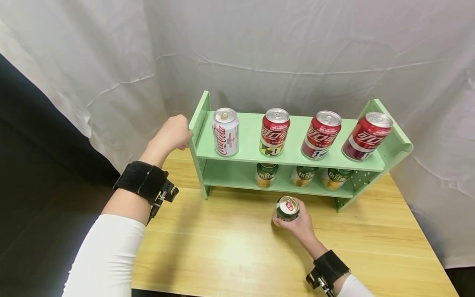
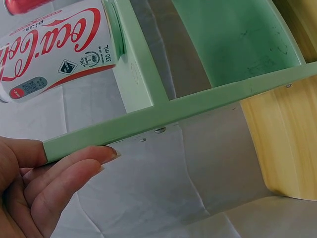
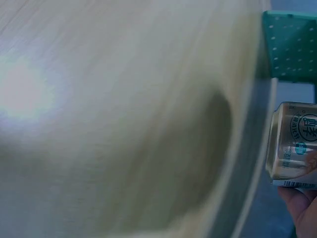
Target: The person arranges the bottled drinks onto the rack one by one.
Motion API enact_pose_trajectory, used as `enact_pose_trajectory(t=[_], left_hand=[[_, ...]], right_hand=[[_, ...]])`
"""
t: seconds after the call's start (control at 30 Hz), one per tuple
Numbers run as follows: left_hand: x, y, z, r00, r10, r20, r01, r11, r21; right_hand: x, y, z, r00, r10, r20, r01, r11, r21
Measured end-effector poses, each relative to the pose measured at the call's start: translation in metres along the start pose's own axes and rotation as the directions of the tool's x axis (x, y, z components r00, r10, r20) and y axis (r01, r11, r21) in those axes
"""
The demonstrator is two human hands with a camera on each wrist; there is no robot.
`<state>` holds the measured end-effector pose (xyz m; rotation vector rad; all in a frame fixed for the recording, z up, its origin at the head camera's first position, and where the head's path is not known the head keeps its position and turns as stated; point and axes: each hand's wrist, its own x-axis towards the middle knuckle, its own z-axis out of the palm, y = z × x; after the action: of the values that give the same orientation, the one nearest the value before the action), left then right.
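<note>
So the right hand [image 1: 301,226] is wrapped around a green and gold can [image 1: 287,208] standing on the table [image 1: 230,251] just in front of the green shelf [image 1: 293,159], while the left hand [image 1: 173,133] grips the shelf's left end panel. The can looks rigid, smooth and probably a bit slippery, so gripping around the middle seems safest. 4 cans sit on top, 3 below.

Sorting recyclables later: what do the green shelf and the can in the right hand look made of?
Green shelf: likely painted wood or board; matte, with screw heads at the joints. Can gripped by the right hand: thin metal, probably aluminium; shiny pull-tab top, glossy printed wall.
</note>
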<state>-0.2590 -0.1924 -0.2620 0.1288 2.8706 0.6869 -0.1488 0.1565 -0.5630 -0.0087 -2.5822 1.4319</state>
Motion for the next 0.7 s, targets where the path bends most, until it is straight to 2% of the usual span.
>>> enact_pose_trajectory(t=[0.47, 0.7], left_hand=[[0.000, -0.002, 0.000, 1.000, 0.001, -0.024, -0.001, 1.000, 0.003], [-0.002, 0.000, 0.000, 1.000, 0.006, -0.023, -0.006, 1.000, 0.005]], right_hand=[[0.003, -0.042, -0.015, 0.996, -0.085, -0.019, 0.085, 0.996, -0.003], [0.008, -0.057, -0.003, 0.998, -0.066, 0.006, 0.066, 0.997, 0.046]])
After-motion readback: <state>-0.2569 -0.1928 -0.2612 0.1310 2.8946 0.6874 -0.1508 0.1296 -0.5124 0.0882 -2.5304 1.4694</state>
